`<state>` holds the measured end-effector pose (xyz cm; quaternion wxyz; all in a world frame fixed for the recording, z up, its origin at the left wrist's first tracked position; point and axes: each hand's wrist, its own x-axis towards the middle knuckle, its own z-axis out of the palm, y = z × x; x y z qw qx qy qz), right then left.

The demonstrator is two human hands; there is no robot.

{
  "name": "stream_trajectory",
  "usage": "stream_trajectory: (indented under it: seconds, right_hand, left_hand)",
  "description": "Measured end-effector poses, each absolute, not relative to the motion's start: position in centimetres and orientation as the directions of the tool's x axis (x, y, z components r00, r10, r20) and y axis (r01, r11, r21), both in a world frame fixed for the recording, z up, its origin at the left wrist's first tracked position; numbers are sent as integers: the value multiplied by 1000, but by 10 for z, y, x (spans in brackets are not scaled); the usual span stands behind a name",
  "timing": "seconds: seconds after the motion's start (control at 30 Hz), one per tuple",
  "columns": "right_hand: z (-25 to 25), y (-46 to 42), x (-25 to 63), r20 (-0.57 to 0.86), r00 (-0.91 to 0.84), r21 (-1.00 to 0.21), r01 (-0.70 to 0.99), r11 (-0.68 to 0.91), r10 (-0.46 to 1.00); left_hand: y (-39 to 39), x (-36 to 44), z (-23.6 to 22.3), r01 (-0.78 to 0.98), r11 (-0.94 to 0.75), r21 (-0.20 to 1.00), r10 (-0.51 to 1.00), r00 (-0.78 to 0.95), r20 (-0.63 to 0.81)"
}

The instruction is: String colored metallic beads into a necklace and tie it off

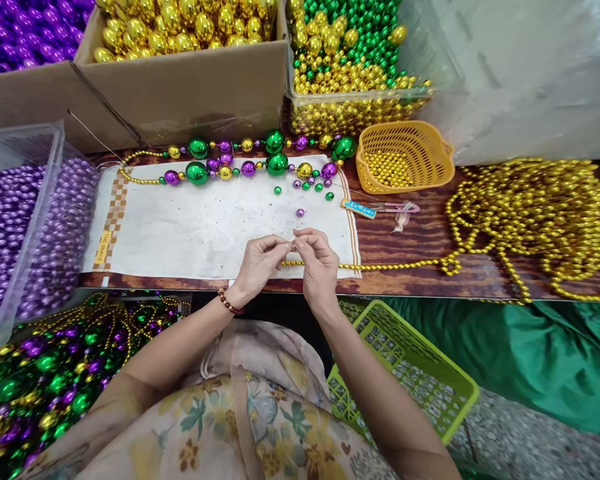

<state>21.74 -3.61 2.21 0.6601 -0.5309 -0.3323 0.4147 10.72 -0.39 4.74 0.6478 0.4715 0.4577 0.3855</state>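
My left hand (261,263) and my right hand (320,265) meet over the white cloth (180,227), thumbs and fingers pinched close together. What lies between the fingertips is too small to make out. A gold bead chain (395,267) comes from the right, passes under my right hand and ends at the curled fingers of my left. Thin white thread (225,233) trails from beside my left hand. Behind them lies a looped necklace (247,168) of green, purple and gold beads. Several loose beads, among them a purple one (301,213), rest nearer my fingertips.
An orange basket (433,175) holds gold beads beside pink-handled snips (405,208) and a blue packet (359,209). A gold chain heap (535,213) lies right. Bead-filled cardboard (180,93) and clear bins (55,200) line the back and left. A green crate (430,380) stands below.
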Motion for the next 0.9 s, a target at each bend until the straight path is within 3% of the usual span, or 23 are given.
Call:
stream_trajectory:
  seconds: [0.13, 0.27, 0.57, 0.67, 0.8, 0.9]
  right_hand:
    - [29, -36, 208, -168, 338, -878, -478, 15, 926]
    - [37, -33, 216, -232, 250, -738, -675, -3, 940]
    - [44, -30, 249, -232, 240, -653, -757, 32, 943]
    - [38, -25, 253, -221, 243, -666, -745, 36, 945]
    - [31, -15, 260, -154, 317, -832, -553, 50, 936]
    - [28, -15, 260, -96, 155, -940, -339, -39, 983]
  left_hand:
    - [-4, 113, 52, -229, 372, 899, 907, 297, -300]
    - [-5, 111, 52, -260, 420, 869, 876, 365, -314]
    - [-1, 96, 44, -82, 331, 940, 874, 403, -272]
    - [3, 97, 46, -77, 362, 929, 839, 462, -289]
    - [10, 97, 54, -140, 401, 905, 822, 490, -289]
    - [18, 98, 63, -247, 375, 893, 856, 461, -232]
